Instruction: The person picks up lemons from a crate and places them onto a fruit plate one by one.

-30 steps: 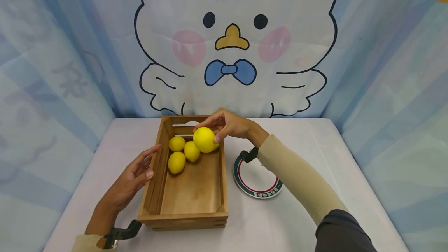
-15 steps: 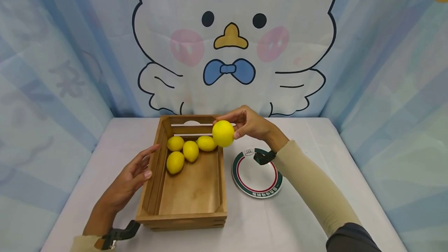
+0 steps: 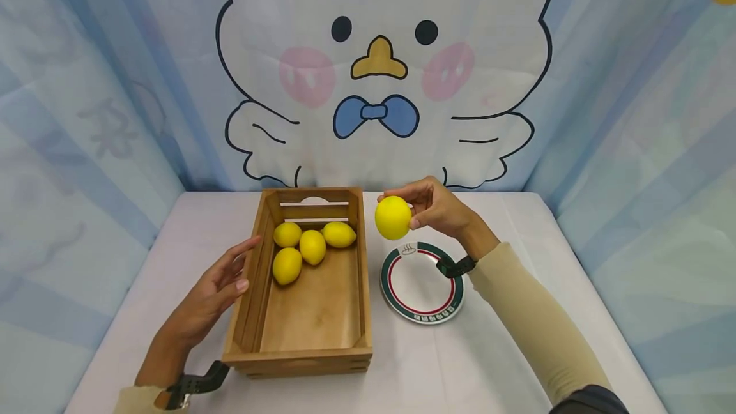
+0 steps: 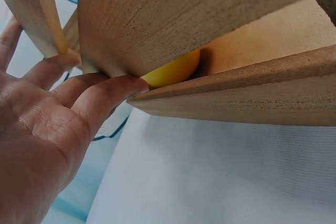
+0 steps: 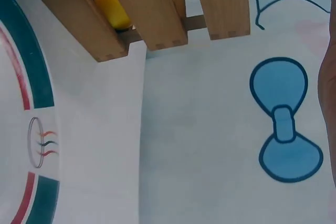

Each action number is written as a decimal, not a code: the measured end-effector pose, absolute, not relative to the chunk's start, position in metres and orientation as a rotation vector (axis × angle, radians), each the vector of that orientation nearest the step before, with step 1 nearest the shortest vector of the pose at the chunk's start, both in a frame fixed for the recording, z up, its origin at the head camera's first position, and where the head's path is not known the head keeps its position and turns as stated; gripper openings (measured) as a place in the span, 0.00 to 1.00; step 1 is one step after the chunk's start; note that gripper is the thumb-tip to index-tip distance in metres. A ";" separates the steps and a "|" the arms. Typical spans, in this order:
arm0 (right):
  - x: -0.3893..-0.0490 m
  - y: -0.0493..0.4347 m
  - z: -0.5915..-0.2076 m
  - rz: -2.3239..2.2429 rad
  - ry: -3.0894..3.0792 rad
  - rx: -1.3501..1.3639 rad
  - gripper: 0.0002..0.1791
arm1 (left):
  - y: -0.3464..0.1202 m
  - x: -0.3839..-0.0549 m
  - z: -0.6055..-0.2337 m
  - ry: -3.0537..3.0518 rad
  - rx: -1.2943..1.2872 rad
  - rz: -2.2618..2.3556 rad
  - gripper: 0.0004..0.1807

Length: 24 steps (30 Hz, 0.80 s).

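My right hand [image 3: 439, 209] pinches a yellow lemon [image 3: 393, 218] in the air, between the wooden crate [image 3: 313, 363] and a round plate [image 3: 422, 283] with a green and red rim. Inside the crate, several other lemons [image 3: 313, 248] lie toward its far end. My left hand [image 3: 209, 296] rests against the crate's left side, fingers extended. In the left wrist view its fingertips [image 4: 137, 83] touch the slats, and part of a lemon [image 4: 176, 71] shows through the gap. The right wrist view catches only a sliver of the right hand [image 5: 328, 98]; the held lemon is out of that view.
A white cloth [image 3: 489, 350] covers the table. Behind it hangs a curtain [image 3: 379, 158] with a cartoon character, and blue-patterned curtains [image 3: 644, 165] close off both sides. The crate's slatted walls rise between the two hands.
My right hand has carried the lemon rightward from above the crate, over its right wall, to outside it. The left hand has stayed at the crate's side.
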State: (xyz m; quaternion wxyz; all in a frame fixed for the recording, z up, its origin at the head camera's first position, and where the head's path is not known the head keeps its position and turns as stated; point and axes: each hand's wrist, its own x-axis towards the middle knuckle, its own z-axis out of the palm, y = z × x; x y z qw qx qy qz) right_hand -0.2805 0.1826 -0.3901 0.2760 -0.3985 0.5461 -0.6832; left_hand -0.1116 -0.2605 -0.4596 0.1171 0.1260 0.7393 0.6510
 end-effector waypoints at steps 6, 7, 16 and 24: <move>-0.275 0.200 -0.400 -1.889 1.500 -1.045 0.28 | -0.260 -0.113 -0.458 2.143 0.371 1.917 0.38; -0.274 0.202 -0.401 -1.897 1.500 -1.035 0.28 | -0.260 -0.113 -0.458 2.143 0.370 1.917 0.38; -0.267 0.223 -0.419 -1.929 1.552 -0.959 0.28 | -0.259 -0.111 -0.457 2.158 0.350 1.902 0.38; -0.262 0.240 -0.436 -1.920 1.683 -0.832 0.27 | -0.259 -0.111 -0.457 2.178 0.354 1.886 0.38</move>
